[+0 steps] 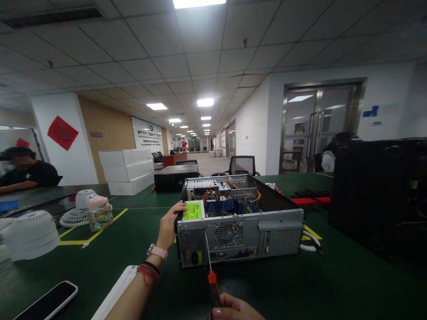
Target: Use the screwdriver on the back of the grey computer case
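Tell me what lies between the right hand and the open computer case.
In the head view, a screwdriver spans the stretch from the right hand toward the computer case, above the green tabletop.

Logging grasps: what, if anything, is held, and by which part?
The right hand holds a red and black screwdriver by its handle; the left hand touches an open grey metal computer case, grip unclear.
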The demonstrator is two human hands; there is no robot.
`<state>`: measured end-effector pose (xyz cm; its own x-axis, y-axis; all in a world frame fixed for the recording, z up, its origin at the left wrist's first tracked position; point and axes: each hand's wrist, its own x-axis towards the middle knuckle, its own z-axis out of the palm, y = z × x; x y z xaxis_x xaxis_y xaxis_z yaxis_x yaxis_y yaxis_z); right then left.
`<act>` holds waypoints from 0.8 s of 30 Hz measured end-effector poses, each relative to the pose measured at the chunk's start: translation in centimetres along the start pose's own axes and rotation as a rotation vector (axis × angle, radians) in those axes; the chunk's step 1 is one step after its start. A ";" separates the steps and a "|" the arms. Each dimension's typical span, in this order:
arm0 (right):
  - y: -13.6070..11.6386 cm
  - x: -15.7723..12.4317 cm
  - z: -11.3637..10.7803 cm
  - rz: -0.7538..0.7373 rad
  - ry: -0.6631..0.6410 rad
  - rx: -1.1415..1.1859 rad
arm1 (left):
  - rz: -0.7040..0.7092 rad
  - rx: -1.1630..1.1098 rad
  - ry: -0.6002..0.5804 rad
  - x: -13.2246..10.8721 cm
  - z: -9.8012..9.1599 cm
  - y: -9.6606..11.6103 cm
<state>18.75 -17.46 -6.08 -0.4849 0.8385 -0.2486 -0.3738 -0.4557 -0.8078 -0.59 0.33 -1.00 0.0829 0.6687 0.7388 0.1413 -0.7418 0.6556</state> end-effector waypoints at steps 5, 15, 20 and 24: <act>0.5 0.7 -0.3 0.006 0.000 -0.012 | -0.001 -0.004 0.005 0.0 0.0 0.1; 0.4 0.8 -0.3 0.013 -0.050 -0.033 | 0.004 0.008 0.008 0.0 0.0 0.1; 0.5 0.8 -0.2 0.026 0.003 -0.046 | 0.006 0.003 0.005 0.0 0.1 0.2; 0.3 0.3 -0.1 0.030 0.012 -0.016 | 0.001 0.002 0.012 0.0 0.1 0.4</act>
<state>18.60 -17.29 -6.46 -0.4856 0.8285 -0.2790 -0.3466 -0.4755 -0.8086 -0.41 0.02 -0.79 0.0713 0.6672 0.7415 0.1432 -0.7425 0.6543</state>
